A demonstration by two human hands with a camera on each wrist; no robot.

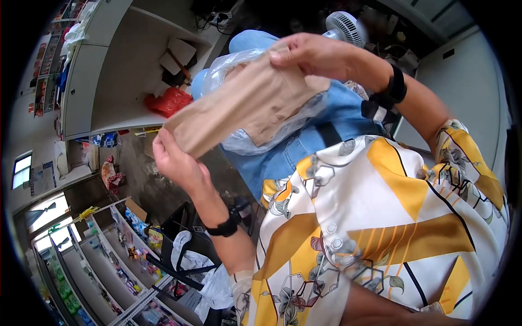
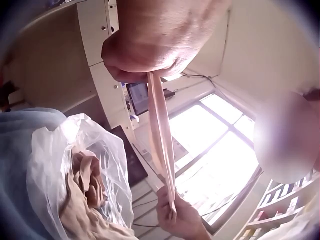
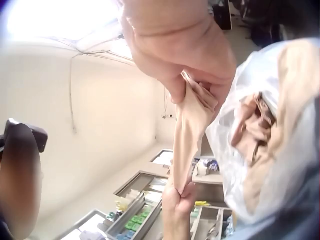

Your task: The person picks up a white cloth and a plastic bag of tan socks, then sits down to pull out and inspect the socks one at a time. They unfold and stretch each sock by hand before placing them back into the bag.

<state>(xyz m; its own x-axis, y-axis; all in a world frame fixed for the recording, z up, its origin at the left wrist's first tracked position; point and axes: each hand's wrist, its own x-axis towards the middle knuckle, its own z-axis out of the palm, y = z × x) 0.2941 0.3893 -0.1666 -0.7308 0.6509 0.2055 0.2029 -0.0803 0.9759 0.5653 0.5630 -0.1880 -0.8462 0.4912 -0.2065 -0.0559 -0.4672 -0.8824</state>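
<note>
A long piece of beige cloth (image 1: pixel 228 117) is stretched between the two hands above the lap. The left hand (image 1: pixel 182 165) pinches its near-left end, thumb on top. At the other end, the right hand (image 1: pixel 321 57) grips the cloth between thumb and fingers, bunching it in the right wrist view. From the side, in the left wrist view, the cloth (image 2: pixel 161 130) hangs as a narrow, taut fold. Below it, a clear plastic bag (image 1: pixel 239 142) lies open on the lap, with more crumpled beige cloth (image 2: pixel 82 200) inside.
Jeans (image 1: pixel 283 157) cover the legs under the bag. A red plastic bag (image 1: pixel 168 101) sits in a pale open cabinet (image 1: pixel 128 65) ahead. A white fan (image 1: pixel 345 28) stands beyond the right hand. Shelves of small goods (image 1: pixel 109 255) are to the left.
</note>
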